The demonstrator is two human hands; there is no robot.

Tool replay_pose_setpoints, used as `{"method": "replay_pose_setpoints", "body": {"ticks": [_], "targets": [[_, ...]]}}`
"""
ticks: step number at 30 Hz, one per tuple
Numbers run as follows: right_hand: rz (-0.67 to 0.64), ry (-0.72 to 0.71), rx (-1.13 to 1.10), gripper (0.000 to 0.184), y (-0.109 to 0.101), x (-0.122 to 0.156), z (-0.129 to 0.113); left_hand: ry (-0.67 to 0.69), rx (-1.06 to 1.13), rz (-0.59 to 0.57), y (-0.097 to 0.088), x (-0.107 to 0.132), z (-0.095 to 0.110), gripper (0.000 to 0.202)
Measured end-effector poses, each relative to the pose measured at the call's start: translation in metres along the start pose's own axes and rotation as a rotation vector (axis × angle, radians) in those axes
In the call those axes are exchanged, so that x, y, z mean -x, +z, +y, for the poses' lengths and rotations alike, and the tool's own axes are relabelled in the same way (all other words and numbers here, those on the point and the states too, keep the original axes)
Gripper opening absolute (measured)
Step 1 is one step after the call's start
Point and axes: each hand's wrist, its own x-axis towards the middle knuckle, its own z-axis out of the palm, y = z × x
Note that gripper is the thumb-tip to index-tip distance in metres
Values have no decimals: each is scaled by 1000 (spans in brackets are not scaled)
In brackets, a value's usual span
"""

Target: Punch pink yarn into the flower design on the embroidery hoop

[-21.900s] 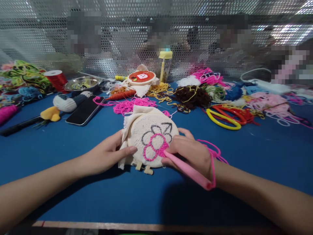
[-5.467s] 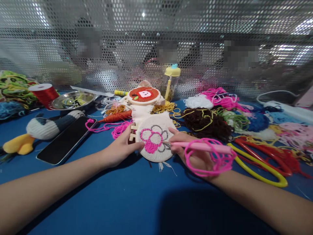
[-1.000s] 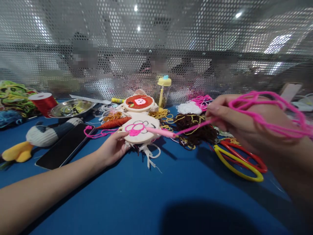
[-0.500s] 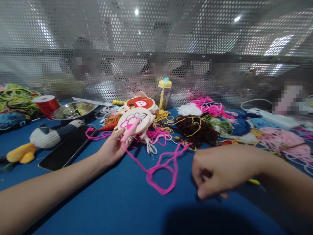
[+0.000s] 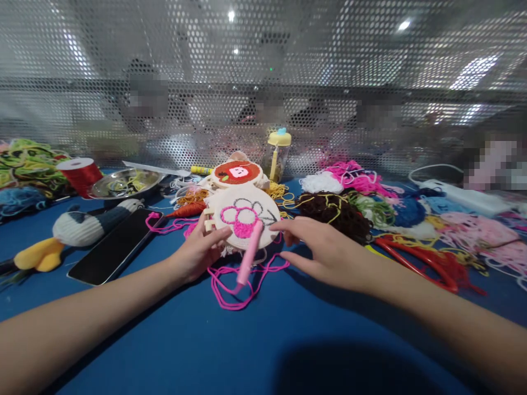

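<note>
With a clock face centred on the white embroidery hoop [image 5: 246, 215], which tilts toward the wearer over the middle of the blue table [image 5: 185, 340], the left hand [image 5: 200, 249] grips the rim at 8 o'clock, its thumb lying along the front and its other fingers mostly hidden behind. The right hand [image 5: 329, 249] sits between 3 and 4 o'clock — empty, thumb and index finger spread apart, the other fingers curled under. Whether its index fingertip meets the rim (it is very close) cannot be told. A pink punch pen [image 5: 250, 253] leans on the hoop, tip at the cloth just right of the filled pink stitches, handle pointing toward 6 o'clock. Below it, loose pink yarn [image 5: 234, 308] loops on the table. At 12 o'clock, just behind, lies an orange-stitched hoop [image 5: 226, 174]; at 1 o'clock stands a yellow-lidded bottle [image 5: 280, 156]. Brown yarn [image 5: 329, 213] is heaped at 3 o'clock, and a dark phone [image 5: 117, 249] lies between 8 and 9 — beside a stuffed toy [image 5: 74, 227].
</note>
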Motion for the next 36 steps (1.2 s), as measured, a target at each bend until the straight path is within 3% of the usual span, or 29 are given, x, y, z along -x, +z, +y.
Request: {"method": "replay_pose_setpoints", "body": {"ticks": [4,8,13,16,19,22,26,32,36], "targets": [[-14,-172,172,31,22,2,-1,29,-39,-82,-3,-1,-5,56],[125,-285,296,18,35,3,3,-3,-92,-101,-5,1,-6,42],[298,-331,169,29,45,5,14,-26,-67,-114,-3,2,-5,25],[330,-376,109,36,54,7,20,-38,-50,-129,-3,3,-6,22],[297,-356,87,20,61,8,25,-40,-85,-115,-3,2,-8,19],[308,-330,10,17,67,8,31,-13,-129,-131,-4,1,-10,24],[418,-310,-127,16,69,6,33,5,-162,-176,-5,0,-12,37],[389,-290,-196,9,64,8,26,-10,-180,-147,-3,0,-10,42],[472,-244,-294,4,65,10,23,-24,-177,-133,-2,1,-9,41]]}}
